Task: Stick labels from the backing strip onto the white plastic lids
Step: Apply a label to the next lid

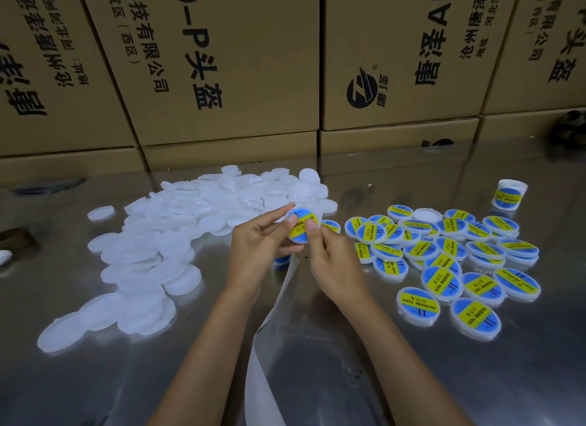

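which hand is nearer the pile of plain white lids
Left. The left hand sits right beside the plain white lids; the right hand is farther off, toward the labelled lids.

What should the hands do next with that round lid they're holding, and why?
Probably smooth the blue-and-yellow label flat, then set the lid with the labelled lids on the right. The left hand holds the lid and the right hand has its thumb on the label, so it looks already stuck on. The plain white lids wait on the left.
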`<move>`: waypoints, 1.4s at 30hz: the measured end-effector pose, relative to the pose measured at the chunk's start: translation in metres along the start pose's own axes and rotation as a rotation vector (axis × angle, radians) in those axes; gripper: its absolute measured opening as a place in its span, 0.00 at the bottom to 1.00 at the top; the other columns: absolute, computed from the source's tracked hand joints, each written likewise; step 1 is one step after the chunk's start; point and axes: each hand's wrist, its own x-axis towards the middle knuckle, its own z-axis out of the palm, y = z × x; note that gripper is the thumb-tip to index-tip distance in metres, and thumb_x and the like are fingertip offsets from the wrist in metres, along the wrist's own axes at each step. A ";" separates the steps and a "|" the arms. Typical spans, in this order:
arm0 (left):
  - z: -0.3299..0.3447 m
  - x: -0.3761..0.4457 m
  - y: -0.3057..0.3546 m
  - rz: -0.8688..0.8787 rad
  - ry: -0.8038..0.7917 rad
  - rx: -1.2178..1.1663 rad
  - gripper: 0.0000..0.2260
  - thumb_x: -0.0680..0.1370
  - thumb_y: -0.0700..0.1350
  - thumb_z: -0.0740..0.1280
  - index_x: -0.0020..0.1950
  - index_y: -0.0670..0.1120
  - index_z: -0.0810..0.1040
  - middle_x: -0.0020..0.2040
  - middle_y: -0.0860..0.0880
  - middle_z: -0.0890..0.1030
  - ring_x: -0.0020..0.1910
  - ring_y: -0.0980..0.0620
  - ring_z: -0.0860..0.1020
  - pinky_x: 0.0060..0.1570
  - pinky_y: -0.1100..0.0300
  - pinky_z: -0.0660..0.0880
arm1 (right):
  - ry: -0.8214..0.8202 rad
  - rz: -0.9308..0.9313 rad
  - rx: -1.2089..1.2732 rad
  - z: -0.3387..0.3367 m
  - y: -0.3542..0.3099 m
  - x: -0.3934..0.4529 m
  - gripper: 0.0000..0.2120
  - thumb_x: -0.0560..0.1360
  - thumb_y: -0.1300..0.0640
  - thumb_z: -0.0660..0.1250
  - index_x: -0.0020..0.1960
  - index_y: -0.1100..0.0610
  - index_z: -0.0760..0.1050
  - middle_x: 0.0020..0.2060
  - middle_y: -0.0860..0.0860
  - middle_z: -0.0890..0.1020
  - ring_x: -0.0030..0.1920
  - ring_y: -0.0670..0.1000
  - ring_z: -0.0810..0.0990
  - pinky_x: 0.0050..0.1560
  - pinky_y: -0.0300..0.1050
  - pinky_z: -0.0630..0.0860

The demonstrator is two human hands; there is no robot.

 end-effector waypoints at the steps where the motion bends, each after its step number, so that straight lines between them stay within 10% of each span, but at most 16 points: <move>1: 0.000 0.000 0.000 0.008 0.007 0.006 0.07 0.80 0.42 0.70 0.55 0.49 0.85 0.44 0.47 0.87 0.40 0.49 0.86 0.39 0.61 0.82 | -0.023 0.027 0.041 0.001 0.001 0.000 0.23 0.83 0.44 0.55 0.31 0.51 0.66 0.24 0.44 0.72 0.30 0.49 0.70 0.35 0.50 0.67; 10: 0.000 0.002 0.001 -0.024 -0.128 0.103 0.16 0.79 0.35 0.69 0.65 0.48 0.80 0.50 0.46 0.86 0.40 0.50 0.85 0.39 0.59 0.82 | -0.079 0.217 0.260 0.000 0.003 0.005 0.22 0.83 0.46 0.57 0.34 0.53 0.72 0.23 0.42 0.74 0.26 0.40 0.70 0.36 0.41 0.66; 14: -0.002 0.001 0.000 0.000 -0.234 0.162 0.26 0.76 0.29 0.70 0.70 0.48 0.75 0.56 0.47 0.84 0.47 0.57 0.83 0.43 0.64 0.79 | -0.113 0.447 0.442 -0.004 -0.006 0.008 0.23 0.83 0.48 0.58 0.32 0.57 0.70 0.19 0.47 0.70 0.20 0.44 0.66 0.21 0.33 0.61; 20: -0.001 0.001 0.000 0.021 -0.182 0.159 0.27 0.72 0.30 0.74 0.66 0.51 0.79 0.47 0.50 0.86 0.38 0.55 0.80 0.36 0.64 0.77 | -0.108 0.514 0.481 -0.009 -0.018 0.007 0.22 0.82 0.49 0.58 0.32 0.56 0.71 0.18 0.46 0.71 0.18 0.42 0.67 0.19 0.31 0.61; 31: -0.003 0.002 -0.001 0.004 -0.062 0.138 0.11 0.82 0.49 0.67 0.62 0.53 0.83 0.45 0.52 0.86 0.27 0.48 0.76 0.37 0.56 0.78 | -0.089 0.310 0.381 -0.011 -0.019 0.003 0.24 0.76 0.44 0.70 0.30 0.54 0.63 0.24 0.49 0.63 0.25 0.47 0.62 0.25 0.37 0.60; 42: 0.003 0.001 -0.002 0.019 -0.142 0.173 0.22 0.79 0.33 0.69 0.69 0.53 0.76 0.48 0.49 0.86 0.31 0.53 0.75 0.33 0.62 0.76 | -0.099 0.229 0.263 -0.003 -0.005 0.003 0.24 0.84 0.47 0.56 0.31 0.54 0.71 0.22 0.43 0.73 0.24 0.40 0.69 0.32 0.39 0.65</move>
